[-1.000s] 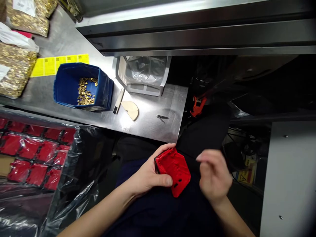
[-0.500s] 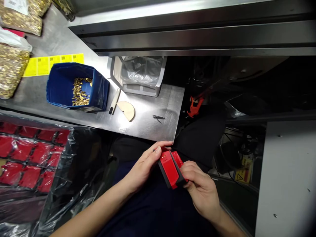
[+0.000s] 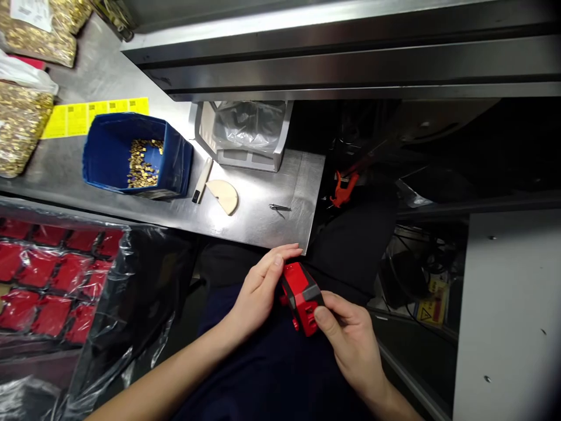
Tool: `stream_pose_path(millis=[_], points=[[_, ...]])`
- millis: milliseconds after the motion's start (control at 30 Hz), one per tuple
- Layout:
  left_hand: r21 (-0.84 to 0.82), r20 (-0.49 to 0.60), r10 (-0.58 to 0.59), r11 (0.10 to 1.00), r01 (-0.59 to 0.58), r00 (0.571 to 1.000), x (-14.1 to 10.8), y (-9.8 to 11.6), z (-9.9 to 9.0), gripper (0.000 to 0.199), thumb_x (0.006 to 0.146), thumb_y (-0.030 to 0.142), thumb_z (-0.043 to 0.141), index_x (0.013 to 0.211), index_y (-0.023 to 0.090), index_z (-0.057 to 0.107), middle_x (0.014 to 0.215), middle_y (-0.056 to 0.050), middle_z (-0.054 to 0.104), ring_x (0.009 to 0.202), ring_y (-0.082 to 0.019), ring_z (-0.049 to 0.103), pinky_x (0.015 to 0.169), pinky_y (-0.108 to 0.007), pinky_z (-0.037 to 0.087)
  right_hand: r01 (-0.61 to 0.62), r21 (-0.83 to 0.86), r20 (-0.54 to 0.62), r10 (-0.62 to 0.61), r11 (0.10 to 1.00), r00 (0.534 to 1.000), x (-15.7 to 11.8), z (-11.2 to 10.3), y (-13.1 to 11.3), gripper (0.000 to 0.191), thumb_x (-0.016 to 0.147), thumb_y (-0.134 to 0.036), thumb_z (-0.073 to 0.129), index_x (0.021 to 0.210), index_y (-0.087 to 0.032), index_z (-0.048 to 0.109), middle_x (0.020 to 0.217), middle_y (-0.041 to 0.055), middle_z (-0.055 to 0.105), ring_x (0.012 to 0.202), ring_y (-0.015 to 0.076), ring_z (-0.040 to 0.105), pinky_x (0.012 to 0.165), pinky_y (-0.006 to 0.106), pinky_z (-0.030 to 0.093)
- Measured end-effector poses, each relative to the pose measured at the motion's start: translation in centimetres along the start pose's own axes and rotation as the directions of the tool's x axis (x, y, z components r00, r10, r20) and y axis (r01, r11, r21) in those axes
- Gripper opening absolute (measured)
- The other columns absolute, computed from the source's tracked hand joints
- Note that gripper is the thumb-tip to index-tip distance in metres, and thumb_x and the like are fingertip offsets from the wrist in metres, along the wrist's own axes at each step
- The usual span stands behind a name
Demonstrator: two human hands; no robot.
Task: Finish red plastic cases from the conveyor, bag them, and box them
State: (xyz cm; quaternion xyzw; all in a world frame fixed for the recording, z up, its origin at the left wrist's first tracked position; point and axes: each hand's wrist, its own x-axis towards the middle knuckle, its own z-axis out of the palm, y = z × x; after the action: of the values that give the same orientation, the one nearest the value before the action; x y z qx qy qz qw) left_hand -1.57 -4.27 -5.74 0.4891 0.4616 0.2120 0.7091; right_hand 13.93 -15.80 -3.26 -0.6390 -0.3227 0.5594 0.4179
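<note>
Between my two hands, above my lap, is a red and black plastic housing (image 3: 300, 286) with openings at its lower end. My left hand (image 3: 262, 287) lies along its upper left side, fingers extended and thumb near the top. My right hand (image 3: 350, 333) grips the lower right corner, thumb on the near face and fingers behind. Just beyond, on the metal bench (image 3: 258, 228), lie a small nail clipper-like metal tool (image 3: 279, 207), a pale half-round piece (image 3: 223, 196) and a white-handled cutter (image 3: 202, 181).
A blue bin (image 3: 179, 158) holds small brass pieces. Beside it stands a grey bin (image 3: 249, 159) lined with clear plastic. Bags of brass parts (image 3: 21, 128) lie at far left. A plastic-lined box (image 3: 127, 263) of red parts stands below. A metal beam (image 3: 350, 73) spans the top.
The red and black housing has turned in my hands, so its end with openings now faces me. My right thumb has shifted onto that near face.
</note>
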Motion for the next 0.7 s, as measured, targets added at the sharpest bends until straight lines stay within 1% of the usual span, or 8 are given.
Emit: stream_pose_path(millis=[100,200,267,367,467,533,633,700], points=[[0.041,0.105,0.092,0.994,-0.097,0.990,-0.4,-0.1,-0.3,0.039,0.108,0.042,0.045,0.129,0.026,0.073,0.151,-0.005,0.058,0.145,-0.026,0.046,0.123,-0.038,0.033,-0.056,-0.005,-0.017,0.056,0.998,0.998,0.3,0.2,-0.5,0.031,0.100,-0.042,0.062,0.081,-0.020,0.071,0.077,0.0011,0.066,0.072,0.0164,0.059,0.069,0.027,0.046],[-0.008,0.216,0.121,0.992,-0.122,0.969,-0.7,0.1,-0.7,0.039,0.106,0.044,0.048,0.131,0.027,0.072,0.156,-0.005,0.053,0.146,-0.029,0.045,0.123,-0.041,0.034,-0.096,0.017,-0.040,0.096,0.995,0.995,0.6,0.5,-0.7,0.031,0.100,-0.045,0.062,0.085,-0.020,0.072,0.075,0.0004,0.066,0.069,0.0157,0.058,0.066,0.026,0.045],[-0.034,0.255,0.116,0.993,-0.111,0.960,-0.8,0.2,-0.7,0.037,0.104,0.042,0.054,0.133,0.028,0.071,0.158,-0.005,0.052,0.147,-0.030,0.044,0.123,-0.042,0.034,-0.110,0.032,-0.043,0.111,0.993,0.993,0.7,0.8,-0.7,0.030,0.100,-0.046,0.061,0.088,-0.020,0.073,0.076,0.0003,0.067,0.070,0.0160,0.059,0.066,0.026,0.046],[-0.091,0.232,0.107,0.992,-0.088,0.967,-0.7,0.2,-0.4,0.031,0.102,0.035,0.058,0.127,0.027,0.075,0.148,-0.005,0.062,0.141,-0.029,0.052,0.120,-0.041,0.039,-0.097,-0.010,-0.031,0.096,0.995,0.995,0.7,1.0,-0.6,0.031,0.100,-0.045,0.062,0.086,-0.020,0.073,0.078,0.0006,0.067,0.072,0.0159,0.059,0.068,0.026,0.046],[-0.152,0.169,0.084,0.987,-0.058,0.982,-0.6,0.2,0.1,0.031,0.104,0.035,0.054,0.120,0.024,0.079,0.135,-0.007,0.072,0.132,-0.028,0.060,0.117,-0.041,0.042,-0.066,-0.053,-0.015,0.065,0.996,0.998,0.7,1.1,-0.6,0.031,0.100,-0.043,0.062,0.083,-0.019,0.072,0.079,0.0006,0.066,0.072,0.0149,0.058,0.067,0.025,0.045],[-0.155,0.147,0.016,0.988,0.007,0.989,-0.5,0.2,0.3,0.037,0.107,0.039,0.049,0.119,0.023,0.079,0.133,-0.007,0.073,0.130,-0.028,0.062,0.116,-0.041,0.043,-0.058,-0.052,-0.002,0.058,0.997,0.998,0.7,1.0,-0.6,0.030,0.100,-0.042,0.062,0.084,-0.019,0.072,0.078,0.0002,0.065,0.072,0.0146,0.058,0.067,0.025,0.044],[-0.175,0.149,-0.101,0.976,0.127,0.984,-0.6,0.1,0.2,0.054,0.110,0.048,0.031,0.120,0.023,0.079,0.134,-0.007,0.072,0.132,-0.029,0.061,0.119,-0.044,0.040,-0.067,-0.041,0.013,0.068,0.997,0.998,0.8,0.8,-0.5,0.030,0.101,-0.041,0.062,0.083,-0.019,0.072,0.078,0.0009,0.066,0.073,0.0154,0.058,0.068,0.026,0.045],[-0.210,0.173,-0.129,0.964,0.164,0.976,-0.7,0.0,-0.2,0.059,0.110,0.051,0.026,0.125,0.023,0.076,0.138,-0.007,0.070,0.137,-0.030,0.057,0.122,-0.047,0.037,-0.077,-0.036,0.011,0.078,0.996,0.997,0.8,0.8,-0.4,0.031,0.101,-0.041,0.061,0.081,-0.019,0.071,0.080,0.0017,0.067,0.074,0.0162,0.059,0.068,0.027,0.046]])
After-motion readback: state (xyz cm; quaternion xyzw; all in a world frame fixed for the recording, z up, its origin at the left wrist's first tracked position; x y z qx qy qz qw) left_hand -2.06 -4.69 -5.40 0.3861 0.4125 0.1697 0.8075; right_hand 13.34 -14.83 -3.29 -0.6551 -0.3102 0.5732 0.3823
